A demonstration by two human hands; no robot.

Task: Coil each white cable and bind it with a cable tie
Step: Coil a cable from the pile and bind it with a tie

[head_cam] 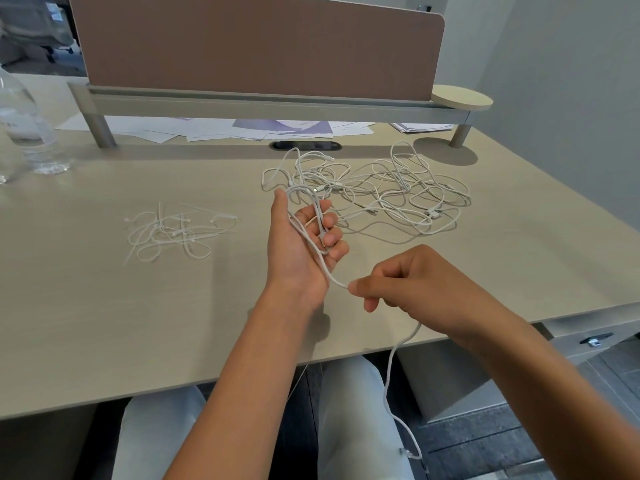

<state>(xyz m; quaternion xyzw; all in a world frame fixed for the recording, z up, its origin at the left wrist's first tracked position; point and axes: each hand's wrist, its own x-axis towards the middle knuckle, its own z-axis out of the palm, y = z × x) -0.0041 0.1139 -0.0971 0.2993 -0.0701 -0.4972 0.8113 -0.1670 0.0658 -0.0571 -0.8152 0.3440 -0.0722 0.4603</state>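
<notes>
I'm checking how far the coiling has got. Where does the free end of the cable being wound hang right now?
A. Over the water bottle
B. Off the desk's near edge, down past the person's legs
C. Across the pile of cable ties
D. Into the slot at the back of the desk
B: from the right hand the white cable drops past the desk edge toward the floor.

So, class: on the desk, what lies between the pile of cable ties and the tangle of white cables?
In the head view, the left hand, wound with a white cable, is raised between the cable ties and the tangle.
</notes>
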